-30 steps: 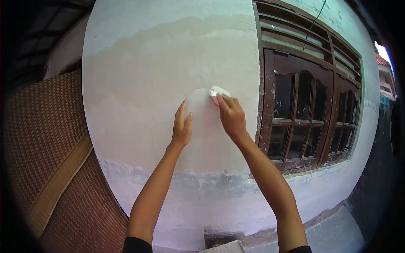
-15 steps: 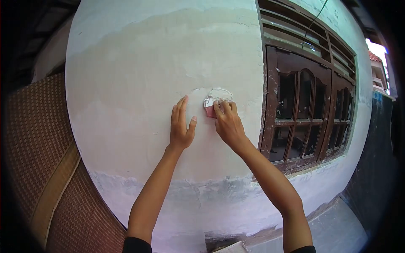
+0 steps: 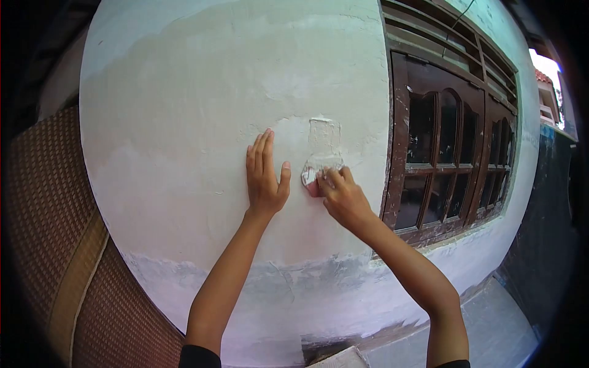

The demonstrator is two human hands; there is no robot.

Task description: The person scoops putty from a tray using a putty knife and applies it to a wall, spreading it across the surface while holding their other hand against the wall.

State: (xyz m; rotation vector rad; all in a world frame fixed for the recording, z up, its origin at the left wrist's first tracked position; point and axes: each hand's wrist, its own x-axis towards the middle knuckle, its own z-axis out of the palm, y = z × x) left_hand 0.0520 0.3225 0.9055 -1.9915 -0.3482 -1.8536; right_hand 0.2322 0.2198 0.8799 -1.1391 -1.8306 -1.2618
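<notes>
My right hand [image 3: 348,202] grips a small reddish putty spreader [image 3: 308,176] smeared with white putty, its edge against the wall [image 3: 172,153]. Much of the tool is hidden by putty and my fingers. Just above it a strip of fresh putty [image 3: 324,135] runs down the wall, with a raised ridge at its top. To the left, my left hand [image 3: 267,178] rests with its palm toward the wall, fingers pointing up and thumb apart, holding nothing.
A brown wooden window [image 3: 435,165] with dark panes and slats above is set in the wall at right. A woven panel [image 3: 43,184] stands at left. Below lie a grey ledge [image 3: 423,343] and a pale block [image 3: 343,359]. A dark panel [image 3: 540,245] is at far right.
My right hand has drawn the putty spreader down the wall, exposing a strip of putty above it. My left hand stays in nearly the same place.
</notes>
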